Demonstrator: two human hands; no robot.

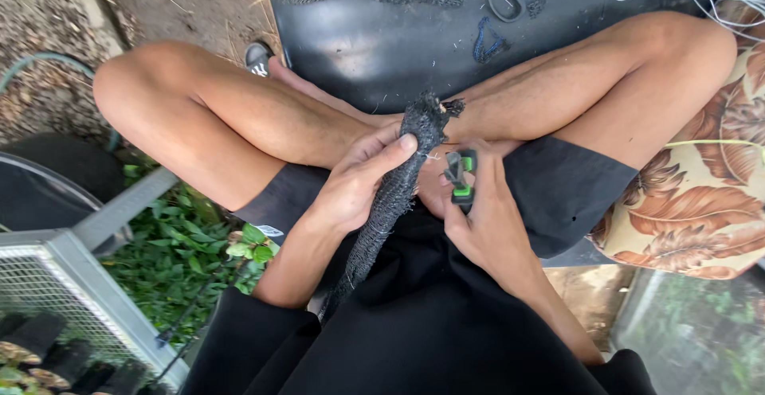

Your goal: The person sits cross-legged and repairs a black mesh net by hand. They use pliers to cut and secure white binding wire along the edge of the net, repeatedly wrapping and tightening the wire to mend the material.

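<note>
The left hand (355, 180) pinched a rolled strip of black woven mesh (398, 188) over the lap, its frayed far end up. The right hand (482, 220) clamped a small green-and-black tool (460, 176), possibly a lighter. Sealing that fringe seemed underway; the tool needed bringing closer, with little room between the bare knees.

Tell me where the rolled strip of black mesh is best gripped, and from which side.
Probably just below its frayed top end, as the left hand does now: the rolled black mesh is narrow and firm there, so fingers wrap round it. Come from the person's left, since the right hand holds a small green and black tool close on the other side. Lower down it hangs limp over the lap.
</note>
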